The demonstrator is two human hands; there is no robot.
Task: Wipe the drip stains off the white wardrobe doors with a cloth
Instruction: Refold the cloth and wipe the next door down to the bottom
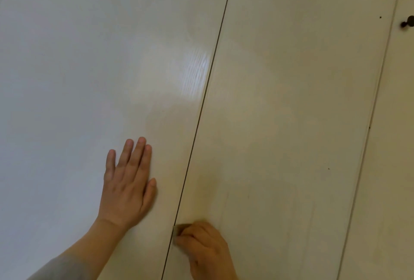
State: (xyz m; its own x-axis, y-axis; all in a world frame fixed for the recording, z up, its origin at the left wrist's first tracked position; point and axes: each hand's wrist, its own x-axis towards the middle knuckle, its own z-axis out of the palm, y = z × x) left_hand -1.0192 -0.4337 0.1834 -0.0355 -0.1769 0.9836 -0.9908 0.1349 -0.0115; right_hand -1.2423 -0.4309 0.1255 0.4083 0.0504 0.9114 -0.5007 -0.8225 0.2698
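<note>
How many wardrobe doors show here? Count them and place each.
3. The left door lies under the flat left hand. On the middle door, the right hand grips a cloth at its left edge. A sliver of the right door bears a dark knob. More may lie off frame.

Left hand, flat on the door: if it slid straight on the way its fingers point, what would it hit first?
Nothing, as far as the picture shows. The left hand points up the left door, nearly parallel to the seam, so only bare panel seems to lie ahead.
</note>
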